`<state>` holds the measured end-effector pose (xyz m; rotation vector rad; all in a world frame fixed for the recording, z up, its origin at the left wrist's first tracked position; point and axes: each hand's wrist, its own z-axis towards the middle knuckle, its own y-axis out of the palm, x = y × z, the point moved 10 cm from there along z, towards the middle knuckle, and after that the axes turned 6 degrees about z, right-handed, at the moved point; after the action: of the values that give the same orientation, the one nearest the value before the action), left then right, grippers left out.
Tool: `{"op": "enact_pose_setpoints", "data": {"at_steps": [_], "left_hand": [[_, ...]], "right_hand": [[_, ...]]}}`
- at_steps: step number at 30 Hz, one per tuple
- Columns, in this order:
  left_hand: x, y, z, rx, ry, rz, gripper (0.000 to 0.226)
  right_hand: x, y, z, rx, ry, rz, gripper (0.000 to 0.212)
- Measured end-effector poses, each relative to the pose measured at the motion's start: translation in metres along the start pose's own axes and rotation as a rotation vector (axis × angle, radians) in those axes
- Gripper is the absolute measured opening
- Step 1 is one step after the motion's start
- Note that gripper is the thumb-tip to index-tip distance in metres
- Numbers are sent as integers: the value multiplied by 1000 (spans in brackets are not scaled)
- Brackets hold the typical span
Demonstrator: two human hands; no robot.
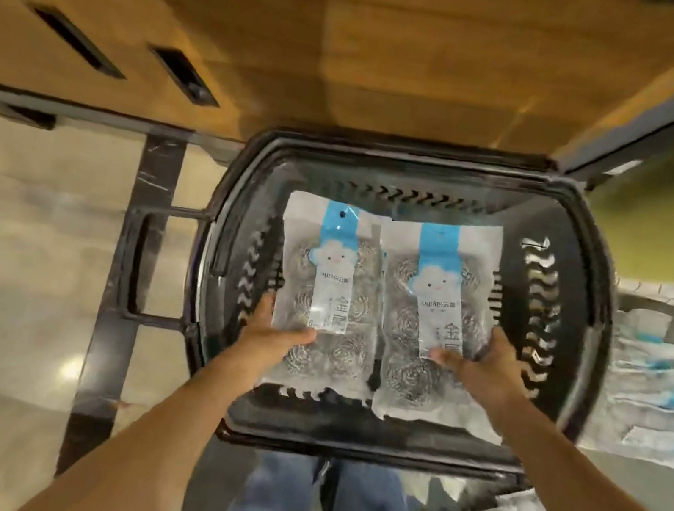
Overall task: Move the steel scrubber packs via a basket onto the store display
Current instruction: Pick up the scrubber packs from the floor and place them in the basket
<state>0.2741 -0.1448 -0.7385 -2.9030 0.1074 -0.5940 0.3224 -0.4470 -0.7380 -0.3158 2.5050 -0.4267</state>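
The left hand [268,333] grips the left pack [322,279] at its edge, thumb on top. The right hand [482,364] grips the right pack [437,312] the same way. Both packs lie flat inside the black basket [374,451], probably so they fit side by side. More packs [656,389] lie at the right. The floor [15,246] is pale and shiny, below a wooden cabinet [232,15].

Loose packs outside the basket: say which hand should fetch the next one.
Likely right. The right hand, gripping the right pack, sits nearest the loose packs past the right side of the basket; the left hand, gripping the left pack, would have to cross over.
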Motion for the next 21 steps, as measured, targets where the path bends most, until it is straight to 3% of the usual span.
{"op": "enact_pose_setpoints", "data": {"at_steps": [6,9,12,15,18,20,21], "left_hand": [[-30,2,86,27,20,-15,73],[-40,5,117,78,24,15,64],[-45,2,140,187,31,86,68],[-38,-7,132,377,105,245,69],[-5,-1,98,561,410,569,78],[11,21,91,542,597,884,89],[11,34,97,474,631,1046,99]], "right_hand": [[49,41,75,1,33,-38,81],[58,64,96,-7,31,-29,78],[63,86,106,-36,30,-1,69],[58,97,103,4,-22,-134,75],[31,89,84,186,-256,-429,101],[0,99,67,210,-526,-689,114],[-5,113,64,134,-616,-823,120]]}}
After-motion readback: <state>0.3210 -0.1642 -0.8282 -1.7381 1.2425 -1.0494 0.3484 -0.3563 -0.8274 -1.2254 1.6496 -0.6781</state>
